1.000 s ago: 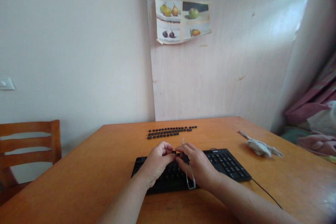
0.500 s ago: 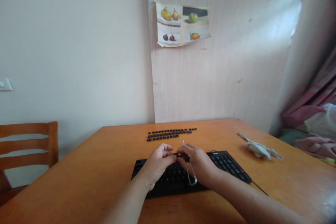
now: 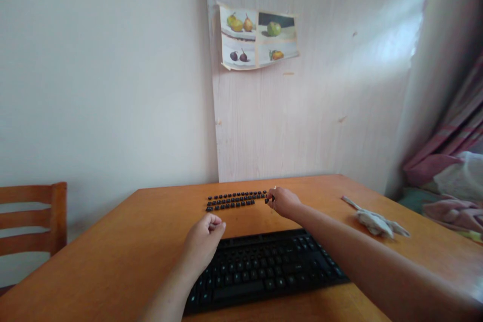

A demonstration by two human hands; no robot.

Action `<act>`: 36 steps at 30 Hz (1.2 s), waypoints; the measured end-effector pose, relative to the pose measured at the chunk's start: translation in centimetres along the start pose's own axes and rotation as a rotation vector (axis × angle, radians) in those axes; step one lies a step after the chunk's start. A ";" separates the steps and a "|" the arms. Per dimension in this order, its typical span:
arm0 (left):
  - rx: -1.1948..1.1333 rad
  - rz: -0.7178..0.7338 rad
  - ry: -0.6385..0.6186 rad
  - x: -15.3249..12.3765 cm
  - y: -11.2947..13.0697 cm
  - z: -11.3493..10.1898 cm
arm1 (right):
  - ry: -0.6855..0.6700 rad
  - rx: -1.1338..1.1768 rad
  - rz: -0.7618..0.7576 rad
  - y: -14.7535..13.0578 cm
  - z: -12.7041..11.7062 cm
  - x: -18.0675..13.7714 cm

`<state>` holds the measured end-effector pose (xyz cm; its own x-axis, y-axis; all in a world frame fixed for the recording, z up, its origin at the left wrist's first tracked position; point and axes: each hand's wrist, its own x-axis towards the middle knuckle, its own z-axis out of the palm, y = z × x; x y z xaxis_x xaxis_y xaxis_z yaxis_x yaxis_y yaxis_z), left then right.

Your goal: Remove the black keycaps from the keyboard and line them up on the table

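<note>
A black keyboard (image 3: 256,271) lies on the wooden table, its upper left partly behind my left hand (image 3: 204,242). That hand hovers at the keyboard's left edge with fingers curled in, and nothing shows in it. Past the keyboard, loose black keycaps (image 3: 234,200) are laid out in three rows. My right hand (image 3: 284,201) reaches to the right end of these rows, its fingers closed around a wire keycap puller (image 3: 274,207), of which only thin wire shows. Dark keycaps sit at its fingertips; whether the fingers touch one I cannot tell.
A greyish cloth or glove (image 3: 377,222) lies at the right of the table (image 3: 113,256). A wooden chair (image 3: 56,234) stands at the left. Fruit pictures (image 3: 258,37) hang on the panel behind. Fabric (image 3: 449,211) is heaped at the far right.
My hands have parted. The right one has moved from above the keyboard forward to the keycap rows; the left has drawn back to the left. The keyboard appears nearer and turned slightly.
</note>
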<state>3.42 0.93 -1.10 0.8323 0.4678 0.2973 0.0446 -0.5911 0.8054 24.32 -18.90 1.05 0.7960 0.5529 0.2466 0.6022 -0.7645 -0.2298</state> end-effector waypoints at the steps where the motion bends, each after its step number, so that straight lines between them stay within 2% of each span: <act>1: 0.020 0.005 0.003 0.0 -0.2 -0.1 | -0.010 -0.015 0.006 0.0 0.5 0.6; 7: 0.077 -0.016 0.010 0.0 -0.8 -0.4 | -0.058 -0.062 -0.001 -0.4 3.1 2.8; 11: 0.086 -0.014 -0.002 0.0 -0.9 -0.5 | -0.066 -0.079 -0.005 -0.4 4.0 3.6; 36: 0.060 -0.037 -0.041 -0.2 -0.8 -0.1 | -0.093 -0.085 -0.014 -0.2 4.6 4.5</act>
<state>3.15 1.41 -1.75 0.8515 0.4636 0.2451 0.1082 -0.6127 0.7829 28.03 -14.71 -2.11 0.7923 0.5887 0.1602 0.6088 -0.7799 -0.1452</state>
